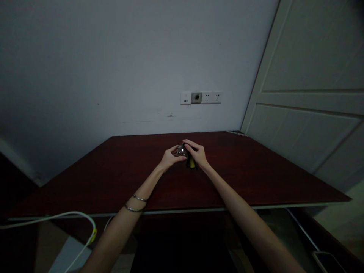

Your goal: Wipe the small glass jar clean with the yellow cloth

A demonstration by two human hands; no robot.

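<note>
My left hand (171, 157) is closed around a small, rounded, shiny object (181, 151), clear or dark like glass; its exact kind is too small to tell. Against its upper right side, my right hand (196, 151) is closed, thumb and fingers pinching something dark that hangs below the palm. A yellow patch (192, 163) shows on or beside that dark hanging piece, and I cannot make out what it is. Both hands are close together above the middle of the dark red table (136, 170). Two metal bracelets (135, 204) circle my left forearm.
Wall sockets and a switch panel (201, 98) sit on the pale wall behind the table. A white panelled door (307, 94) stands at the right. A white cable (76, 214) loops by the front left edge, and a phone-like device (328, 261) lies low at the right.
</note>
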